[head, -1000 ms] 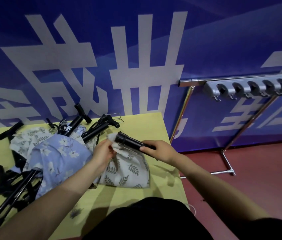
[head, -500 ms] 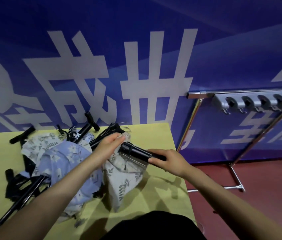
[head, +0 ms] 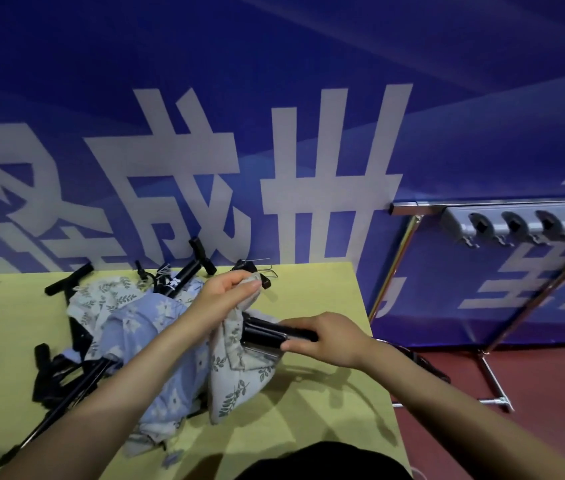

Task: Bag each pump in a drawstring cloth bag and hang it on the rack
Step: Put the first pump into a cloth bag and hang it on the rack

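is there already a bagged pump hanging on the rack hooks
No: the hooks on the rack in view are bare, while the hands, left and right, hold the grey leaf-print bag and black pump over the table.

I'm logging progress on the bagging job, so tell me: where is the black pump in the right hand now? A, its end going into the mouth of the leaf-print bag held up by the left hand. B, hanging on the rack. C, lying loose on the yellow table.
A: the right hand grips the black pump, whose end enters the leaf-print bag lifted by the left hand.
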Available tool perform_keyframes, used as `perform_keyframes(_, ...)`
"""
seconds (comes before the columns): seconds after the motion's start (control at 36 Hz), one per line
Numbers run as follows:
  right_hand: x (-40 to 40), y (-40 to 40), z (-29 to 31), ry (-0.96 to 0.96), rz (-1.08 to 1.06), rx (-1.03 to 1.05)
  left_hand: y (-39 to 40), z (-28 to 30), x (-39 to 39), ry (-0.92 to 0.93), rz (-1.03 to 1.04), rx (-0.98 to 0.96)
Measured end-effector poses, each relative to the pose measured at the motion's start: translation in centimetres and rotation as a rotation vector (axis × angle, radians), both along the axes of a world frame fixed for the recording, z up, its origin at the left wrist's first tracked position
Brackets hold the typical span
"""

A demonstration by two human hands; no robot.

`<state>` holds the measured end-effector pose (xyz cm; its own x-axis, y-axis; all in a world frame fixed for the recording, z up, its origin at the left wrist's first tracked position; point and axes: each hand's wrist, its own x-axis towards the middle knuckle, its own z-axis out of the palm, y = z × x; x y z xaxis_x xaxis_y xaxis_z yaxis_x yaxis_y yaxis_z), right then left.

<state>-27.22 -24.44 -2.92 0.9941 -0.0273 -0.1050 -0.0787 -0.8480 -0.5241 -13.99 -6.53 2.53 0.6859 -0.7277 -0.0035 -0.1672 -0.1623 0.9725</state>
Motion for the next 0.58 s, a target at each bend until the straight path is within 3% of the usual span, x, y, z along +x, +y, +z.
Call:
perform_keyframes(0.08, -0.2, 0.4, 0.7, -0.043, 0.072, -0.009, 0.6, -0.4, 0.8, 0.006, 0.088, 0.087)
perform_keyframes(0.17, -0.1, 0.8, 1.1, -0.045, 0.096, -0.044, 1.3, -0.7, 1.0, -0.051, 0.049, 0.215)
perform_keyframes(0.36, 1.9, 2.0, 0.4, 0.069, 0.085, -0.191, -0.1, 0.6, -2.8, 0.025, -0.168, 0.040)
perform_keyframes(0.47, 1.3, 1.9, 0.0, 0.028, 0.193, -0.259, -0.1, 0.5, -1.4, 0.015, -0.004, 0.042)
perform_keyframes(0.58, 0.2, 1.5, 1.4, -0.032, 0.262, -0.214, 1.0, -0.5, 0.7, -0.075, 0.094, 0.280)
